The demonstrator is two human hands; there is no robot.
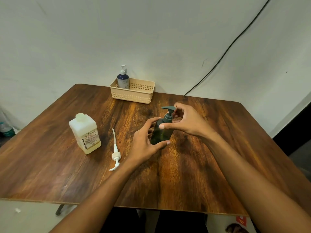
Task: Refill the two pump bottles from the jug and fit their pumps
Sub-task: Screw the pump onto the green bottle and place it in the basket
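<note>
left grip (144,145) holds green bottle (161,133) body, smooth, likely slippery | right grip (186,121) pinches pump collar (168,117) above left grip, stiff | best hold: collar

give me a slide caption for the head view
Left hand holds the green bottle while the right hand grips its pump.

"BIOCHEK CHG" on the jug (85,133) label

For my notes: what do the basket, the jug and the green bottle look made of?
The basket: beige moulded plastic, matte, with perforated grid walls. The jug: translucent whitish plastic, yellowish liquid showing through. The green bottle: likely tinted see-through plastic, glossy; glass cannot be excluded.
</note>
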